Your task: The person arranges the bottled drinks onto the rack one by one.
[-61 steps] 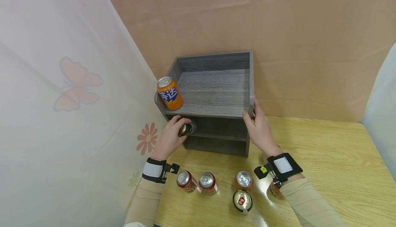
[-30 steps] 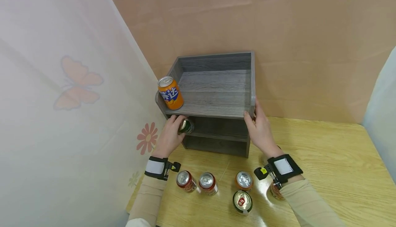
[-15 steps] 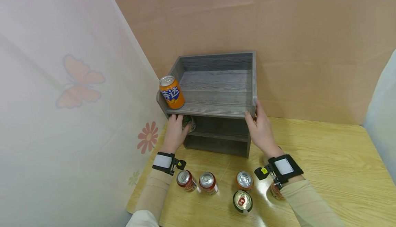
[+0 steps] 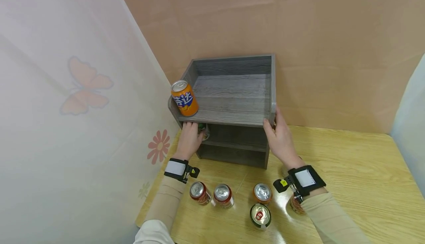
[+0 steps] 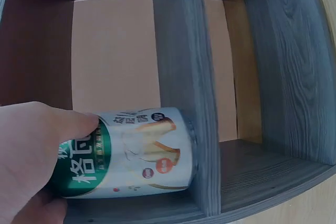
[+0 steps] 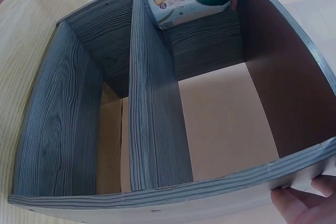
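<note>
My left hand (image 4: 189, 140) reaches into the left end of the grey wooden shelf's (image 4: 232, 105) middle level. It holds a green and white drink can (image 5: 144, 153), thumb on the near side and other fingers mostly hidden. The can is upright, its base at the middle board; whether it bears weight there I cannot tell. In the right wrist view the same can (image 6: 189, 1) stands close to the side panel. My right hand (image 4: 280, 140) grips the shelf's right side panel near the top front corner. An orange soda can (image 4: 185, 100) stands on the top level at the left.
Two red cans (image 4: 200, 193) stand on the wooden table (image 4: 348, 185) before the shelf. Right of them are an orange can (image 4: 262, 193) and a green-rimmed can (image 4: 260, 216) with a red tab. Another can (image 4: 296, 205) is partly behind my right wrist. A fabric wall (image 4: 99, 155) rises at left.
My left hand has moved inward and slightly right, taking the green and white can from a tilted position at the opening to upright inside the middle level. My right hand stays on the side panel.
</note>
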A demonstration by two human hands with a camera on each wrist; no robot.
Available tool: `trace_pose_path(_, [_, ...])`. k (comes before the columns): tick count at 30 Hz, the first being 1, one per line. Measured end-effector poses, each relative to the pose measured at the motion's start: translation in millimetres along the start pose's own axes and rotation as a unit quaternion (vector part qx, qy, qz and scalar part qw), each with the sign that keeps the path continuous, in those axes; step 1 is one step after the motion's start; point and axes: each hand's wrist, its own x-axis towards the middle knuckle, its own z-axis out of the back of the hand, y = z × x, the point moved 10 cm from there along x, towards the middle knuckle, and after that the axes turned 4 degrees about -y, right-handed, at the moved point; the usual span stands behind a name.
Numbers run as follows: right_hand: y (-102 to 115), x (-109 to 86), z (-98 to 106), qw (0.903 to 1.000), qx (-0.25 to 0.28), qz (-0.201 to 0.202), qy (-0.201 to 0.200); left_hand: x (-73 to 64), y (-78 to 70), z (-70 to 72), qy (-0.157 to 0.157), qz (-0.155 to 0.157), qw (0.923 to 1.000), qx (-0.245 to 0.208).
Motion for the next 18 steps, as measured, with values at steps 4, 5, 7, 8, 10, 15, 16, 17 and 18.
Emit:
trace_pose_path(4, [-0.6,-0.3,0.7,1.0000,0.003,-0.004,0.000,2.3,0.2,-0.5,0.006,-0.009,0.9999,0.008])
trace_pose_path(5, [-0.8,-0.1,0.8,1.0000,0.004,-0.005,0.001,2.6,0.5,-0.6,0.009,-0.009,0.9999,0.008])
trace_pose_path(7, [-0.9,0.2,1.0,1.0000,0.005,-0.006,0.001,3.0,1.0,-1.2,0.015,-0.007,0.9998,0.007])
trace_pose_path(8, [-1.0,0.2,1.1,1.0000,0.003,-0.006,0.002,3.0,1.2,-1.5,0.017,-0.006,0.9998,0.006])
trace_pose_path(10, [-1.1,0.6,1.3,1.0000,0.003,-0.007,0.002,3.2,1.5,-2.1,0.020,-0.005,0.9998,0.007])
trace_pose_path(15, [-0.9,1.5,2.0,1.0000,0.000,-0.004,0.001,3.2,1.8,-2.9,0.020,-0.006,0.9997,0.011])
trace_pose_path(16, [-0.8,1.4,2.1,1.0000,0.000,-0.004,0.001,2.9,2.0,-3.0,0.019,-0.006,0.9997,0.011])
trace_pose_path(17, [-0.9,1.3,2.2,1.0000,0.000,-0.004,0.001,2.6,1.9,-3.1,0.019,-0.007,0.9997,0.012])
trace_pose_path(18, [-0.9,1.0,2.5,1.0000,-0.001,-0.004,0.001,1.9,1.9,-3.2,0.019,-0.007,0.9997,0.011])
